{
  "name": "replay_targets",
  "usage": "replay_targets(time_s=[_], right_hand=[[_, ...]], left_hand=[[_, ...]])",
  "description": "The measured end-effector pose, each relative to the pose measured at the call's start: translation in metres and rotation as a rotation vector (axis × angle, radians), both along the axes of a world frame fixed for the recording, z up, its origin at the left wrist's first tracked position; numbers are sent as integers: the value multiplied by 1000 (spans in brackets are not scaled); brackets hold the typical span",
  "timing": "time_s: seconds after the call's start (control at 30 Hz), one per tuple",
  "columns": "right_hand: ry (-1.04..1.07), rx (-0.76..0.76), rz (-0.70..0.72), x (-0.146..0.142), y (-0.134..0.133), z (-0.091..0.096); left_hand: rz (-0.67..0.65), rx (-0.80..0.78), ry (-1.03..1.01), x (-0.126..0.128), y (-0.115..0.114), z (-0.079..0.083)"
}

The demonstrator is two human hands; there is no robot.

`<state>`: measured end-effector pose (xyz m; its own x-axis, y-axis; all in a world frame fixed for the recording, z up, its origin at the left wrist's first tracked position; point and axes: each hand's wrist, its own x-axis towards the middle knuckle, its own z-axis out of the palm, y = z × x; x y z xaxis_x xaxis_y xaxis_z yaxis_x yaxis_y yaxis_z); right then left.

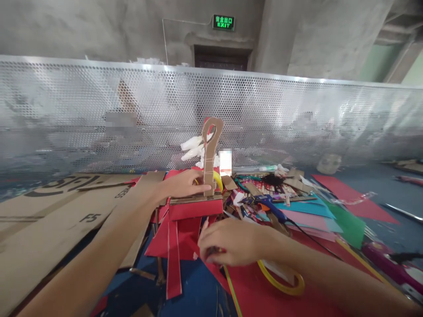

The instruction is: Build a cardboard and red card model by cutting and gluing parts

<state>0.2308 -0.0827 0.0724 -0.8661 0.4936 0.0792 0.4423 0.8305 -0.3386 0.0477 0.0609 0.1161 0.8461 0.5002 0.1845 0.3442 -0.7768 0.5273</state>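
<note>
My left hand [188, 182] closes around the foot of an upright brown cardboard strip [209, 165] with a teardrop-shaped hole near its top. The strip stands at a red-covered cardboard box [196, 210], and a yellow ring [218, 180] shows behind it. In front of the box, my right hand [231, 242] has its fingers curled down over red paper. Something small and reddish shows under those fingers, but I cannot make out what it is. A long red strip [173, 259] hangs below the box.
Large brown cardboard sheets [76, 220] cover the left. At right lie a blue glue gun [274, 209] with its cord, coloured paper sheets [307, 207] and scraps. A yellow tape roll [284, 286] rests on red paper near the front. A perforated metal panel [264, 114] runs across the back.
</note>
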Motion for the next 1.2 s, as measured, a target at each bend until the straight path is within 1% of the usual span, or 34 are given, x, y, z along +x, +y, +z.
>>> replay_targets(time_s=[0.07,0.17,0.3,0.37,0.5,0.63,0.7,0.77,0.83,0.9,0.97,1.07,1.13,1.2], right_hand=[[10,35,-94,2,-1,4],[-19,81,-215,-3,-6,-1],[-133,198,-252,-18,-16,-18],[-139,200,-245,-23,-20,-22],[-96,80,-210,-27,-22,-21],[27,-124,-189,-25,-17,-16],[77,-257,-112,-23,-14,-15],[93,-343,-30,-22,-11,-16],[68,-338,3,-23,-10,-18],[25,-273,-12,-23,-11,-15],[10,-199,-53,-21,-12,-6],[40,-73,-200,-3,-12,21],[-13,28,-382,19,-8,39],[-158,74,-569,51,-3,47]], left_hand=[[-27,-10,-10,1,-2,1],[-54,-3,-12,2,-4,3],[-46,35,-13,2,-5,3],[-45,53,-5,2,-5,3],[-58,83,2,2,-4,3],[-57,95,-9,2,-3,2],[-70,88,-19,2,-3,2],[-92,82,-30,2,-4,2],[-97,88,-31,2,-5,3],[-92,96,-25,2,-4,2],[-72,110,-26,2,-3,0],[-30,136,-20,3,1,-3],[-32,146,-22,3,2,-4],[-59,138,-34,3,2,-5]])
